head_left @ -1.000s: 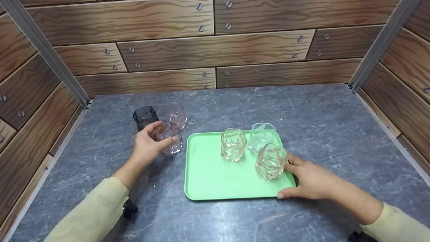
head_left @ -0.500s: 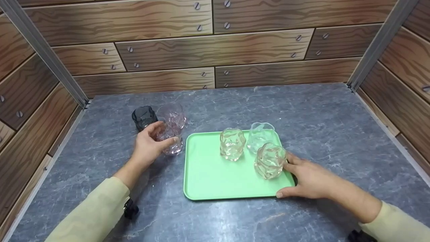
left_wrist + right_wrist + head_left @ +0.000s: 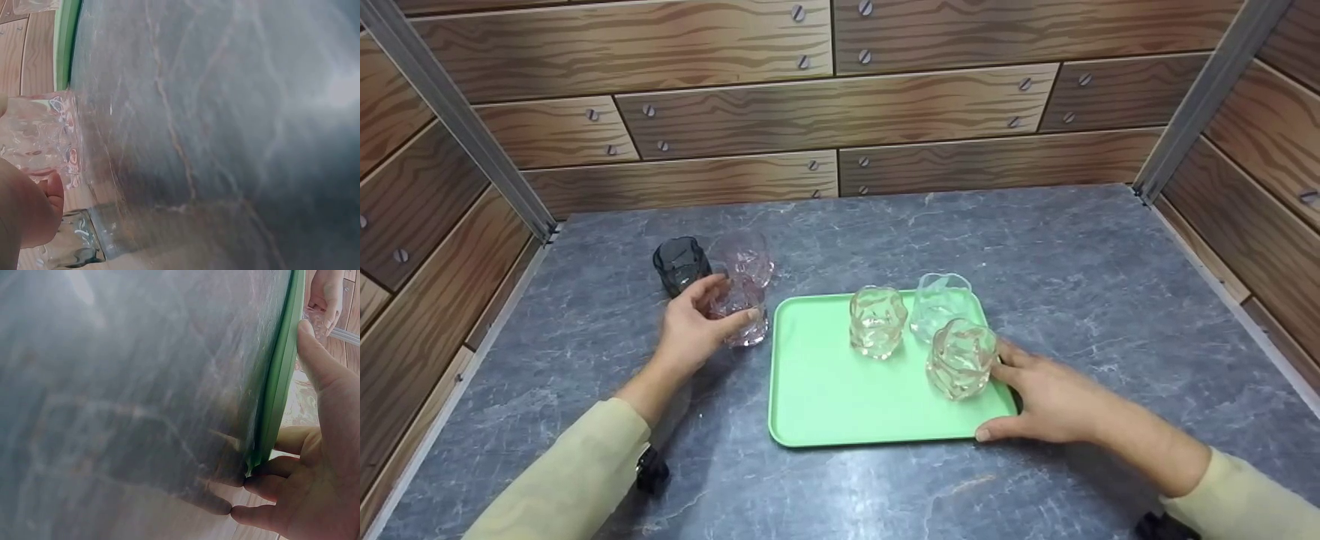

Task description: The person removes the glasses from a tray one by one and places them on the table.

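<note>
My left hand (image 3: 690, 330) holds a pinkish faceted drinking glass (image 3: 746, 330) just left of the green tray (image 3: 840, 397), thumb on its near side. In the left wrist view this glass (image 3: 34, 129) has its base right at the tabletop. Beyond it are a second pink glass (image 3: 751, 255) and a dark grey glass (image 3: 679, 262). My right hand (image 3: 1061, 401) grips the tray's near right corner, thumb at the front rim and fingers along the right side. Its upper fingers are partly hidden behind a clear, faintly amber glass (image 3: 960, 360).
Also on the tray are another amber-tinted glass (image 3: 877, 322) at the back middle and a pale clear glass (image 3: 941, 292) at the back right corner. The grey marbled tabletop (image 3: 840, 495) is bounded by wood-patterned walls (image 3: 840, 112) and metal posts at the back corners.
</note>
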A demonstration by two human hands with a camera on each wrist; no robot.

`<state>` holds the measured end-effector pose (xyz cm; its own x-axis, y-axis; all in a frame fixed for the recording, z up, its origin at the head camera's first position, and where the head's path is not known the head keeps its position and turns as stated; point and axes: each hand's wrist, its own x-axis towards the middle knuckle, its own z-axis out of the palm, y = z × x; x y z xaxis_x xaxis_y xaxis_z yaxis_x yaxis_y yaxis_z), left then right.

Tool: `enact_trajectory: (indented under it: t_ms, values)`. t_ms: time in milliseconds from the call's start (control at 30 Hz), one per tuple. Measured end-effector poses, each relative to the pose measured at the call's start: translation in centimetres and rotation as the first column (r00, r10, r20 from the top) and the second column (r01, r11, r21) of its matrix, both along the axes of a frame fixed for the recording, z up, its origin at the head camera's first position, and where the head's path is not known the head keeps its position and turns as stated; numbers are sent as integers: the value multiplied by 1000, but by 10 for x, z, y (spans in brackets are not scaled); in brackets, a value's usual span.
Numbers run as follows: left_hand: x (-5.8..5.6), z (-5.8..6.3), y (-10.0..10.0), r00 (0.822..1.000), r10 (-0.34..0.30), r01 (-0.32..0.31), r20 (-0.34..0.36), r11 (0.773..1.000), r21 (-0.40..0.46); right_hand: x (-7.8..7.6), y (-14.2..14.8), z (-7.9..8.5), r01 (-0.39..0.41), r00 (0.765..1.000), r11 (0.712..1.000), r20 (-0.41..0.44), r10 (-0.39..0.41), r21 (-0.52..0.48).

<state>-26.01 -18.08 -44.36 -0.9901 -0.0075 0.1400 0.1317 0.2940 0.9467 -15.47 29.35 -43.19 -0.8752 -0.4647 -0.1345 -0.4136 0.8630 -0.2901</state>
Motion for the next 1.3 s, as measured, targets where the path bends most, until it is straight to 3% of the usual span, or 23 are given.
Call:
enact_trajectory:
  t_ms: [633, 900, 1100, 1300]
  values:
    - [3, 0, -1, 1000, -12, 12, 7, 1000, 2, -1, 0, -2, -18, 1000, 1000, -14, 18, -12]
    - [5, 4, -6, 999, -41, 42, 21, 998, -50, -1, 0, -2, -13, 1000, 1000, -10, 13, -5]
    - [9, 15, -14, 999, -49, 50, 6, 996, -70, 0, -1, -2, -12, 1000, 1000, -11, 12, -5]
    - [13, 38, -15, 997, -51, 43, -52, 990, -137, -1, 0, -1, -10, 1000, 1000, -12, 10, -5]
